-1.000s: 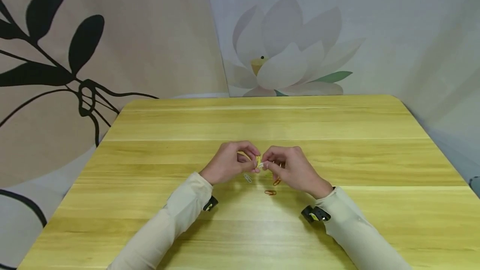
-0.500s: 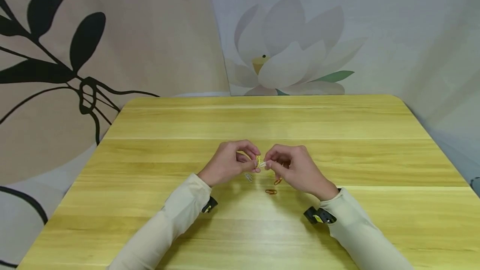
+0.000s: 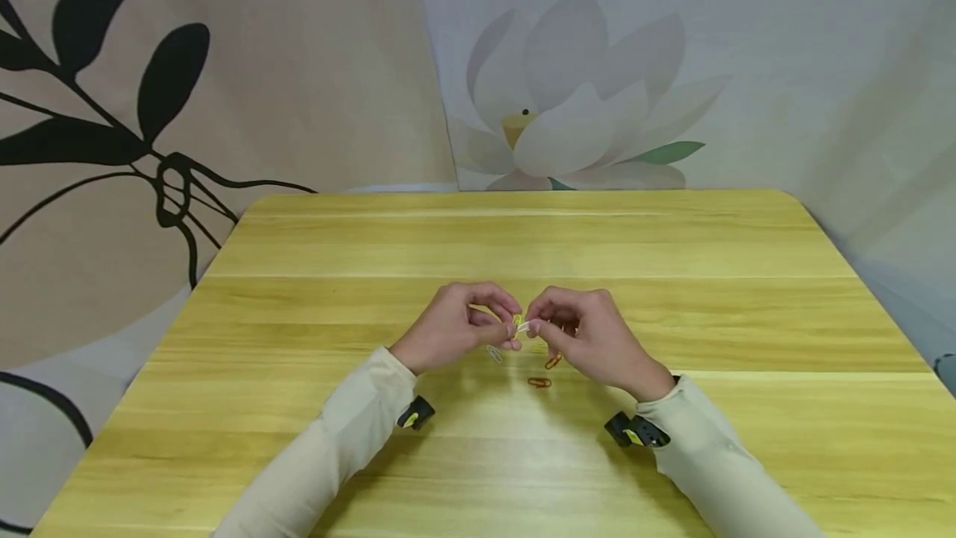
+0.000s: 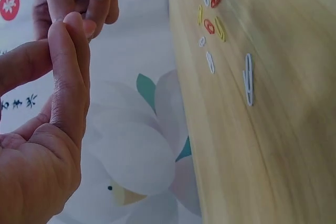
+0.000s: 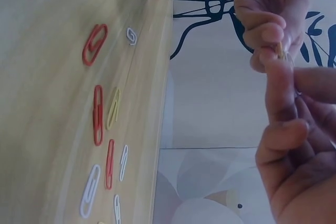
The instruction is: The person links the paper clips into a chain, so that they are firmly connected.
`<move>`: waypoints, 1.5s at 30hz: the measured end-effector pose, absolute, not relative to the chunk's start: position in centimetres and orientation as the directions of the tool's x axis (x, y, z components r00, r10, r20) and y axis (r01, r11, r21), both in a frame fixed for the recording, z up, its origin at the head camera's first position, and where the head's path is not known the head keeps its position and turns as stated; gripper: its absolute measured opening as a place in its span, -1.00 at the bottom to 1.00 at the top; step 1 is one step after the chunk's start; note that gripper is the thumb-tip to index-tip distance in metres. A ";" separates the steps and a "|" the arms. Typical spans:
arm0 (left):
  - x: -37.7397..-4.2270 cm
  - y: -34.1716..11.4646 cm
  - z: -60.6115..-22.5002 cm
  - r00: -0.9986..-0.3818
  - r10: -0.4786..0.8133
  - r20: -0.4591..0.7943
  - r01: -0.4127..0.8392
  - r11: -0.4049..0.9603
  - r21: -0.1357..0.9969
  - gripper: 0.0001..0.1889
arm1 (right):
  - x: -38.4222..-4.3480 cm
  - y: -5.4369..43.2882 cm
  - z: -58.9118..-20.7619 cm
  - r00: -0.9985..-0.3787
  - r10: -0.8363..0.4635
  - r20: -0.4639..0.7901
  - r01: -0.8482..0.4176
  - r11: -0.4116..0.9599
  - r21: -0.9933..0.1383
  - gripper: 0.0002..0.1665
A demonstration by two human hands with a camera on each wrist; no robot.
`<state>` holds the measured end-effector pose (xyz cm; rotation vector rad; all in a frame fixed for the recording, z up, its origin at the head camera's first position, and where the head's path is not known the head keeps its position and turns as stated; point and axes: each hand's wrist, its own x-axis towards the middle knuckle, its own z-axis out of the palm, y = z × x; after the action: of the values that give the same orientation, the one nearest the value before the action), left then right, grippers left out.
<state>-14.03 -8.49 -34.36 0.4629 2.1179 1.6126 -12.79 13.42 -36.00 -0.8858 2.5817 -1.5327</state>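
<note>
While between hands (image 3: 457, 326) (image 3: 592, 339), white paperclip (image 3: 524, 327) roughly left-to-right lengthwise.

Forearms (image 3: 329, 447) angle inward, left grip (image 3: 457, 326) and right grip (image 3: 586, 335) pinching close together.

Black leaf print (image 3: 173, 77) and pale flower print (image 3: 571, 127), perhaps on cloth, behind wooden table (image 3: 478, 243)

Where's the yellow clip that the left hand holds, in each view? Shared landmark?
Head: yellow clip slightly below and right of centre, pinched by the left hand.
Left wrist: not visible.
Right wrist: yellow clip upper right, partly hidden.
Landmark: flower print.
</note>
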 end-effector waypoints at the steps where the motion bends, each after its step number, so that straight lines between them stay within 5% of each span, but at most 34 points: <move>1: -14.0 -8.5 -34.4 -0.848 0.511 -0.142 -0.005 0.261 0.965 -0.75 | -12.8 13.4 -36.0 -0.837 -0.474 0.274 -0.468 0.361 -0.807 -0.92; 24: -14.1 -8.6 -34.5 -0.827 0.533 -0.177 -0.073 0.210 0.975 -0.72 | -12.7 13.0 -36.0 -0.792 -0.448 0.415 -0.591 0.396 -0.702 -0.91; 45: -14.2 -8.3 -34.5 -0.800 0.580 -0.151 0.007 0.260 0.966 -0.77 | -13.2 13.6 -36.1 -0.840 -0.411 0.354 -0.504 0.349 -0.790 -0.93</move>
<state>-14.19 -8.31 -34.48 0.5305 2.0534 1.5694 -13.16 13.60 -36.09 -0.9039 2.6557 -1.6108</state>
